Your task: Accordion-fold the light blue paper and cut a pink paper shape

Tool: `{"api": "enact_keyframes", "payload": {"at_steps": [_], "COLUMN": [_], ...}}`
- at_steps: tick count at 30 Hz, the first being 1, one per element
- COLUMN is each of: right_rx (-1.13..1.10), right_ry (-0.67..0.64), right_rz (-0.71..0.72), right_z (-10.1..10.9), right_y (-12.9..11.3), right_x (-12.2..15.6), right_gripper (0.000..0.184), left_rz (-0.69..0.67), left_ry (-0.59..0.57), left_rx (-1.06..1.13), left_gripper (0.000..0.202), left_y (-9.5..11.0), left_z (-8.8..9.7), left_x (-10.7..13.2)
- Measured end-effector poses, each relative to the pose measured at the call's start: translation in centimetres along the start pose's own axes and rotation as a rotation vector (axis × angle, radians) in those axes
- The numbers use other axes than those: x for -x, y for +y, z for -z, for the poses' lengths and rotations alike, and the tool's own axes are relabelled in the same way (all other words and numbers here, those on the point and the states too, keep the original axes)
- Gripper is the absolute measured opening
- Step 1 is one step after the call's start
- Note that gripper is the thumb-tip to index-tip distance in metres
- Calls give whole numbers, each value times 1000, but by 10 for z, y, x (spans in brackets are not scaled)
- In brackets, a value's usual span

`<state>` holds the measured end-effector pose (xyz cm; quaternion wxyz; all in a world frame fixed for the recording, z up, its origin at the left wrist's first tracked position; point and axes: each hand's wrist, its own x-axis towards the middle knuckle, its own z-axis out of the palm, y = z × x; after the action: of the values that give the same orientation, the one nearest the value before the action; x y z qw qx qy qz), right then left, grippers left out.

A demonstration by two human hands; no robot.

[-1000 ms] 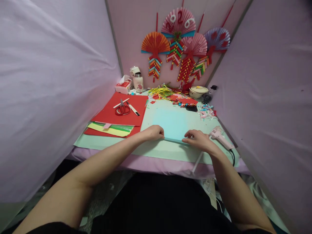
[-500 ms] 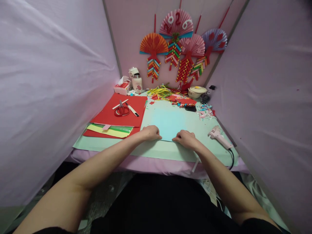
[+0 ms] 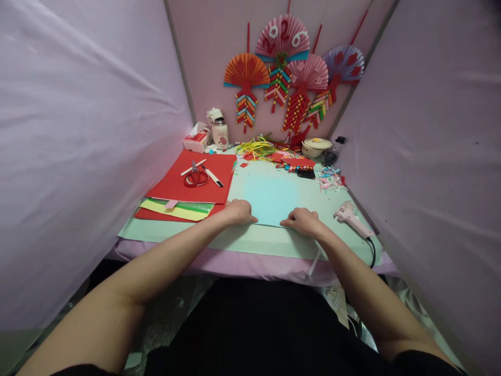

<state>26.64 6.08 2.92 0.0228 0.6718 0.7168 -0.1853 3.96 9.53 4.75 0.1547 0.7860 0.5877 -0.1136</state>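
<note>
Head view. The surface (image 3: 164, 230), covered by a pale green mat, fills the booth between lilac cloth walls. On its left half lies a stack of red paper (image 3: 183, 185), with yellow and green sheets showing at its near edge. Just right of the stack, flat on the mat, we see the light blue sheet (image 3: 270, 196). Its long axis runs away from the person and its short near edge is square to the body.

Both hands meet the sheet at that near edge, so the sheet lies straight ahead of them, extending away. The left hand (image 3: 238, 211) rests on the near left corner with its fingers curled under. The right hand (image 3: 303, 220) rests on the near right corner, fingers bent and pointing left. We cannot tell whether either hand pinches the edge or merely presses on it. Neither hand is clearly nearer, since each covers its own corner.

A pink glue gun (image 3: 348, 215) lies near the right hand but apart from it. Red scissors (image 3: 197, 176) sit on the red stack, well apart from the left hand.
</note>
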Motion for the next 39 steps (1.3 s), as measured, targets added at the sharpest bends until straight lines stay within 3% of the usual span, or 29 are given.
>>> {"api": "enact_keyframes", "payload": {"at_steps": [7,25,39], "right_rx": [33,44,85], "right_ry": [57,-21,31], "right_rz": [-11,-34,-52], "right_z": [-2,6,0], "right_y": [2,22,32], "right_x": [2,3,5], "right_gripper": [40,32,43], "left_rz": [7,25,34], "left_ry": [37,44,39], "left_rx": [-80,-87,-86], "left_gripper": [49,57,58], "left_y": [-1,-4,-7], "left_z": [-1,-2,2], "left_x": [3,3,7]}}
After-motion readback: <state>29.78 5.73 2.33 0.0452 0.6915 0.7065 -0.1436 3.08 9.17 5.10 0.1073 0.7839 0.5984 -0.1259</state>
